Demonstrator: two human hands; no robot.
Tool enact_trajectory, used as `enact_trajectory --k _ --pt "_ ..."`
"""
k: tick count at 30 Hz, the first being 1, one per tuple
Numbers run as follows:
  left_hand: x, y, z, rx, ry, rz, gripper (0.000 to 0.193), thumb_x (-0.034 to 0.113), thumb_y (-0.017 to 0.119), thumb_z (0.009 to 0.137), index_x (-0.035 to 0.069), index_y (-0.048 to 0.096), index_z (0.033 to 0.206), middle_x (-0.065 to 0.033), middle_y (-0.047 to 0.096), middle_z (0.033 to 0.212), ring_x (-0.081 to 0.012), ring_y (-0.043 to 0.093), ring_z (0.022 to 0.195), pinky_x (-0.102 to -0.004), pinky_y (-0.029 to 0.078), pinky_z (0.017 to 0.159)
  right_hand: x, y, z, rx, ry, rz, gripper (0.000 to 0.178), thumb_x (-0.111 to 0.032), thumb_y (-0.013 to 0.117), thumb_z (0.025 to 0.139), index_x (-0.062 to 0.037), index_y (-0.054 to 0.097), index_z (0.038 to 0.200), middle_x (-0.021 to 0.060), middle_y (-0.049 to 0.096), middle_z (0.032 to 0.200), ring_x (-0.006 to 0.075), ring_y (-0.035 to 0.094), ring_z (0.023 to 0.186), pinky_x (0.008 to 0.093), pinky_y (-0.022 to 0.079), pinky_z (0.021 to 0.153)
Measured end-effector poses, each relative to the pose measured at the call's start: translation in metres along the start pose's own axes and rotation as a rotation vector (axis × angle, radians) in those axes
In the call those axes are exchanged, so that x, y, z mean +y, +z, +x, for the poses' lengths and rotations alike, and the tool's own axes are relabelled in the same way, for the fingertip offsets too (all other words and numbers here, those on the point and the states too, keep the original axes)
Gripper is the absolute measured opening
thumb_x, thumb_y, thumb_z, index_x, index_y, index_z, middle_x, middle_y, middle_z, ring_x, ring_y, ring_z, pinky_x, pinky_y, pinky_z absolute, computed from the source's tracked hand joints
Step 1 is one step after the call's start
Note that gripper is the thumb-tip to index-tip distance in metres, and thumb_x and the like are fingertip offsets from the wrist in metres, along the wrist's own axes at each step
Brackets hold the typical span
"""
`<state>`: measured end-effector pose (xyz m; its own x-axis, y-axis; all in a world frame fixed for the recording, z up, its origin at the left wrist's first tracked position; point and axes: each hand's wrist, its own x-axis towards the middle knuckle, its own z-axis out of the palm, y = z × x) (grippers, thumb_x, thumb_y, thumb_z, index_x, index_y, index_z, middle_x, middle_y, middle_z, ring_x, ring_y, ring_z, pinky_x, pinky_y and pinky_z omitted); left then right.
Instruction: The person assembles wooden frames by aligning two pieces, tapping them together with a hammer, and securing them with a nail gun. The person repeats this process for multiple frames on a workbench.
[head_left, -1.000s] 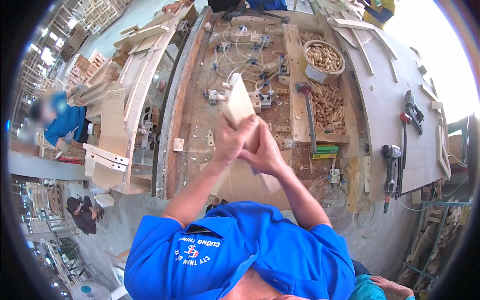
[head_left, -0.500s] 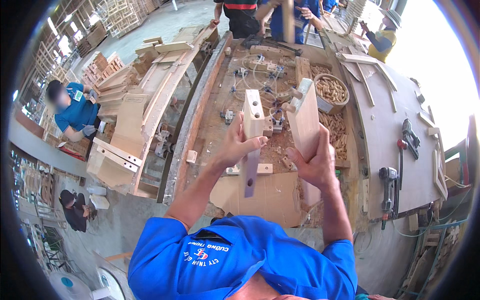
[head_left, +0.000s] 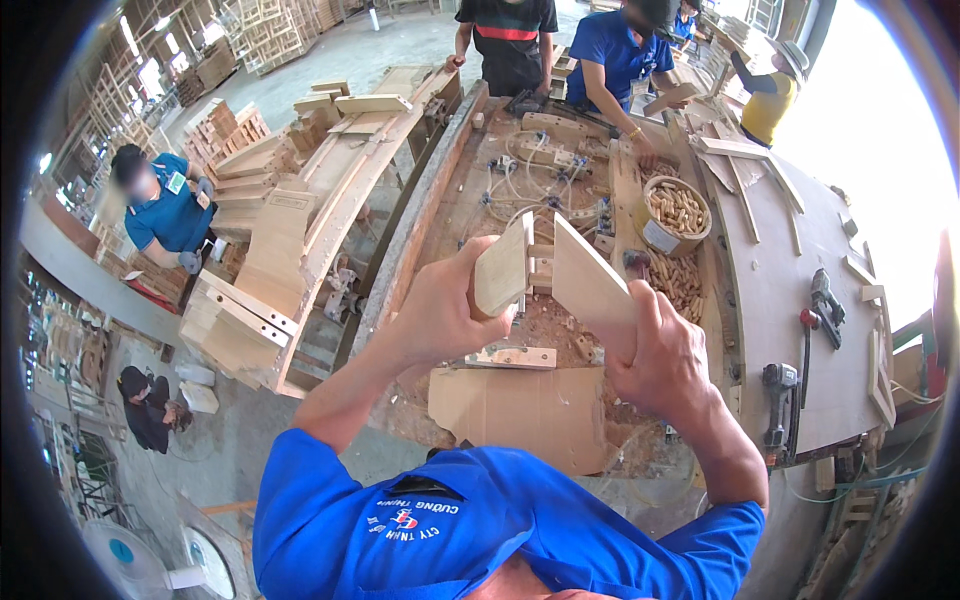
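Observation:
My left hand (head_left: 450,312) is closed round a pale wooden piece (head_left: 502,270), held upright above the workbench. On the other side my right hand (head_left: 662,350) grips a second, longer wooden piece (head_left: 592,282), tilted with its upper end toward the first. The two ends are close together; whether they touch I cannot tell. Below my hands a drilled wooden block (head_left: 512,357) lies at the edge of a cardboard sheet (head_left: 515,410). Right of the second piece are loose wooden dowels (head_left: 678,288) and a round tub (head_left: 660,237) filled with more.
Clamps with clear hoses (head_left: 540,165) lie on the bench's far half. Two nail guns (head_left: 780,400) (head_left: 824,305) rest on the right-hand table. A co-worker in blue (head_left: 615,65) reaches toward the dowels; another person (head_left: 505,45) stands opposite. Boards are stacked at left.
Both wooden pieces have been turned and their upper ends brought closer together. My right hand has moved right. The co-worker in blue has lowered an arm to the dowels.

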<state>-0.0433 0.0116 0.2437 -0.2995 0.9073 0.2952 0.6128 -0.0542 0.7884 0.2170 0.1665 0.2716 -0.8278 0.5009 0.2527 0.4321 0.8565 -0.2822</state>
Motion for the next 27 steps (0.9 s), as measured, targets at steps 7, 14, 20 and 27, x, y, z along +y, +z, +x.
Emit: enact_trajectory --k 7,14,20,27 --pt "0.013 -0.008 -0.015 -0.05 0.015 0.25 0.077 0.016 0.083 0.079 -0.001 0.048 0.146 -0.0188 0.074 0.093 -0.0277 0.076 0.074 -0.0382 0.059 0.071 -0.012 -0.003 -0.013 -0.128 0.003 0.02 0.06 -0.015 0.076 0.083 -0.0029 0.044 0.133 0.0235 0.064 0.104 0.0471 0.072 0.089 0.0578 0.06 0.075" --pt "0.012 -0.012 -0.026 -0.062 -0.084 0.294 0.075 0.019 0.085 0.082 0.0 0.048 0.144 -0.0175 0.074 0.088 -0.0251 0.077 0.071 -0.0359 0.057 0.065 -0.01 0.016 -0.001 -0.173 -0.057 0.079 0.064 -0.021 0.08 0.085 -0.0027 0.044 0.134 0.0236 0.066 0.104 0.0466 0.073 0.09 0.0562 0.06 0.075" --pt "0.019 -0.017 -0.041 -0.005 0.126 0.341 0.074 0.025 0.092 0.081 0.0 0.052 0.137 -0.0177 0.075 0.097 -0.028 0.08 0.085 -0.0356 0.059 0.069 0.0 0.009 0.037 -0.481 -0.21 0.751 0.065 -0.038 0.085 0.093 -0.0014 0.051 0.134 0.0213 0.073 0.101 0.0367 0.075 0.093 0.0453 0.057 0.082" --pt "0.006 -0.042 -0.067 -0.583 -0.227 -0.315 0.063 0.034 0.088 0.093 0.0 0.054 0.134 -0.0186 0.076 0.102 -0.0276 0.078 0.095 -0.0391 0.059 0.08 -0.009 0.032 0.017 -0.668 -0.247 0.934 0.053 -0.036 0.075 0.102 0.0048 0.052 0.125 0.0186 0.071 0.093 0.0264 0.073 0.084 0.041 0.056 0.072"
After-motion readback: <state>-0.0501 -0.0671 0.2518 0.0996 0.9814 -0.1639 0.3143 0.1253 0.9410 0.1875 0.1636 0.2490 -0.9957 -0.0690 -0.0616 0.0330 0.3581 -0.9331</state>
